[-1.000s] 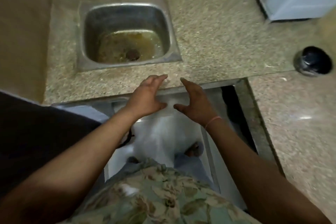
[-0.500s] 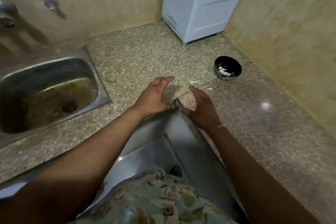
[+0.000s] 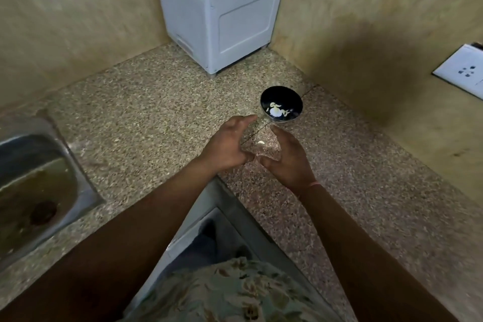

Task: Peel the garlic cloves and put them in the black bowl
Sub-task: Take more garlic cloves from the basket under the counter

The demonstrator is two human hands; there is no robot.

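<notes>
A small black bowl (image 3: 281, 103) stands on the speckled counter near the corner and holds pale garlic pieces (image 3: 275, 110). One pale garlic clove (image 3: 260, 142) lies loose on the counter just in front of the bowl. My left hand (image 3: 226, 146) and my right hand (image 3: 288, 157) hover side by side over the counter, either side of that clove, palms facing each other. Their fingers are relaxed and hold nothing. My left fingertips reach close to the bowl's near-left rim without touching it.
A white box-shaped appliance (image 3: 222, 10) stands in the back corner behind the bowl. A steel sink (image 3: 39, 185) with murky water sits at the left. White wall sockets (image 3: 462, 70) are on the right wall. The counter's inner edge (image 3: 224, 185) lies under my wrists.
The view has swung right from the sink toward the corner. Both hands have moved forward over the counter and now sit close to the black bowl, still empty.
</notes>
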